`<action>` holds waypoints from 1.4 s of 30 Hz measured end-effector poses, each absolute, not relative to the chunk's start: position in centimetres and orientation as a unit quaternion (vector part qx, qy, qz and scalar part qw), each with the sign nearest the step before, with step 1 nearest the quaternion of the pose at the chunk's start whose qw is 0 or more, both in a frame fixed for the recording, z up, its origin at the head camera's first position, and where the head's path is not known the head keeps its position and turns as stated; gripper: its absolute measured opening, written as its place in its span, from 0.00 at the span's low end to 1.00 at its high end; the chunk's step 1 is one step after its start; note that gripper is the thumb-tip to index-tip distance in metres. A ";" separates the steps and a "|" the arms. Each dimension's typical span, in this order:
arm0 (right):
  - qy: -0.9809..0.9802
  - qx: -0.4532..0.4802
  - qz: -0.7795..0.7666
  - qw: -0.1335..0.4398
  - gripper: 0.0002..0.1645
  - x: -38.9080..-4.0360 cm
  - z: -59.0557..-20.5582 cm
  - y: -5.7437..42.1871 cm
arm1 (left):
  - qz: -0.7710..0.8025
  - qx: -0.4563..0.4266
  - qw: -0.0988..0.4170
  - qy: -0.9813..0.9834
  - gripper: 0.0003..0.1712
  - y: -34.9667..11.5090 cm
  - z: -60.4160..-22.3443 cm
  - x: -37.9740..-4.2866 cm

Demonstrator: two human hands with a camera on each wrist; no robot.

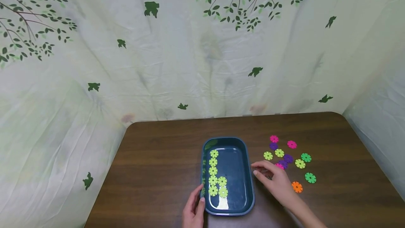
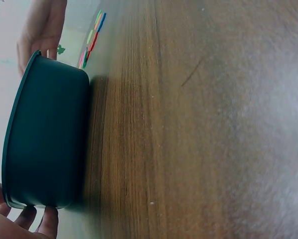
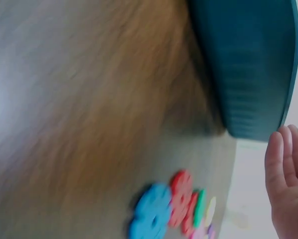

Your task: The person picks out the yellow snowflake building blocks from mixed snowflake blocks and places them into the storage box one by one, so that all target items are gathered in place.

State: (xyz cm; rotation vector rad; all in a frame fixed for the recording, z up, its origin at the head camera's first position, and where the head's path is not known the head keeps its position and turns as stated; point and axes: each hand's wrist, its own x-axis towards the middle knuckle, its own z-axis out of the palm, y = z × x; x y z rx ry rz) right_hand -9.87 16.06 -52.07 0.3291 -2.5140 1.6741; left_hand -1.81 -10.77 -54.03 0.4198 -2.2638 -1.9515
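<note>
A dark blue rectangular tray (image 1: 235,161) stands on the table with several yellow-green flower-shaped discs (image 1: 213,170) lying flat along its left side. A full column runs down the left wall, and a shorter one sits beside its lower end. My left hand (image 1: 193,207) touches the tray's left wall near its front corner; in the left wrist view, fingertips (image 2: 49,219) rest against the outer wall. Just past the tray's right rim hovers my right hand (image 1: 273,180), its fingers loosely extended. Nothing shows in it in the right wrist view, where its fingertips (image 3: 274,142) overlap the tray's rim.
Loose flower discs lie scattered right of the tray: pink (image 1: 292,144), purple (image 1: 288,158), yellow (image 1: 300,164), green (image 1: 310,177) and orange (image 1: 297,187). Some overlap, partly behind my right hand. A leaf-patterned cloth (image 1: 190,62) hangs behind the brown wooden table (image 1: 158,164).
</note>
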 end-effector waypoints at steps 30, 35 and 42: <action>-0.946 0.031 0.323 0.029 0.24 -11.0 -53.1 27.3 | -0.648 0.140 0.062 -0.746 0.24 -10.8 -54.2 -2.0; -0.945 0.032 0.323 0.038 0.22 -11.3 -53.6 28.0 | -0.646 0.142 0.062 -0.748 0.24 -10.8 -54.1 -1.9; -0.946 0.043 0.319 0.048 0.21 -11.6 -54.0 28.3 | -0.625 0.173 0.035 -0.760 0.23 -10.6 -53.7 -2.0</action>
